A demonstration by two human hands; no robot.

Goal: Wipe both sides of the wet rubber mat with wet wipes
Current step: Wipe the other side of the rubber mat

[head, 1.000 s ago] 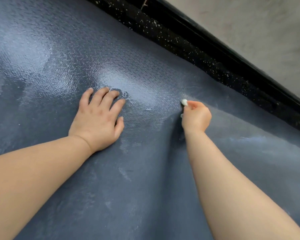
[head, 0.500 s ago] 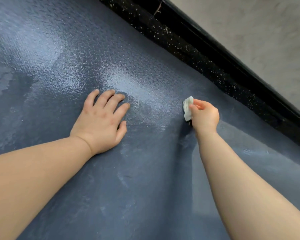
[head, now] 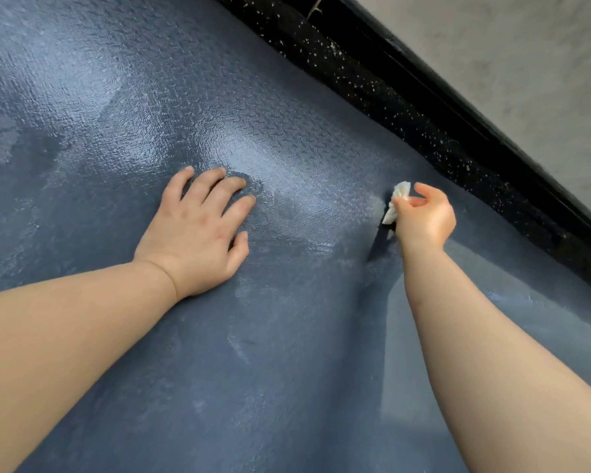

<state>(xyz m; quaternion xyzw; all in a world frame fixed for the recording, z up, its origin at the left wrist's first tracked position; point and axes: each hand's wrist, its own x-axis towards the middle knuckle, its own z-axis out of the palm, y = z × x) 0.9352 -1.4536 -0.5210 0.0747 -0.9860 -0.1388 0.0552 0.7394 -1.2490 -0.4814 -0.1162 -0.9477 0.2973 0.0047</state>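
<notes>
While the big blue-grey rubber mat [head: 287,370] fills almost the whole view, it looks wet and shiny, with bright patches of light at 10 and 11 o'clock and a bumpy pattern of tiny raised marks all over. Paler, duller smears show near 9 o'clock and low down at 6 o'clock. The left hand [head: 198,230] lies flat on the mat, just at 9 o'clock from the middle, with its fingers spread and straight and its palm pressed down. The right hand [head: 423,220] is at 3 o'clock from the middle, with its fingers curled in and pinching a small white wet wipe [head: 398,199]. The wipe is scrunched up and touches the mat, and a dark crease in the mat runs from it down toward 7 o'clock. Along the far edge of the mat, a black strip [head: 406,97] with little white specks goes from 12 o'clock down to 4 o'clock. Past the strip, in the corner at 1 and 2 o'clock, there is a pale grey surface [head: 526,63] with soft cloudy marks.
</notes>
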